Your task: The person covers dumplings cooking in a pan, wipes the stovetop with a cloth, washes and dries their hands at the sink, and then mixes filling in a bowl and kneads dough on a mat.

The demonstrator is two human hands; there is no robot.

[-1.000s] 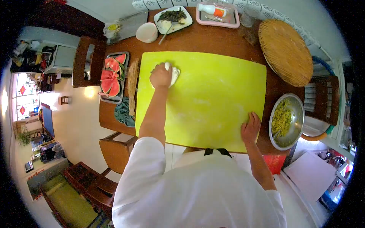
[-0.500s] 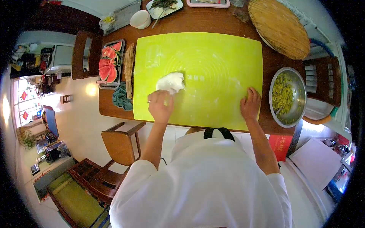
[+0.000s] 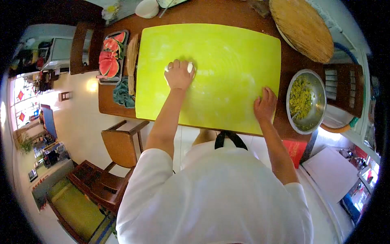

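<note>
My left hand (image 3: 180,77) presses down over a lump of white dough (image 3: 190,67), its fingers curled round the far side. Most of the dough is hidden beneath the palm, with white showing at both sides of the hand. The dough lies on a yellow-green silicone mat (image 3: 219,105) with faint printed rings and pale, floury smears. Near the mat's right edge my right hand (image 3: 265,105) rests on its surface, fingers stretched out and holding nothing.
To the right stands a steel bowl (image 3: 289,101) of chopped yellow-green filling. A round wooden board (image 3: 302,30) lies at the back right. On the left are a tray (image 3: 123,61) of watermelon, a bundle of thin sticks (image 3: 132,65) and a teal cloth (image 3: 123,93). A white bowl (image 3: 147,9) sits behind.
My left hand has moved forward from the dough's near edge to on top of it, covering most of it. My right hand stays at the mat's right side. The view has shifted slightly.
</note>
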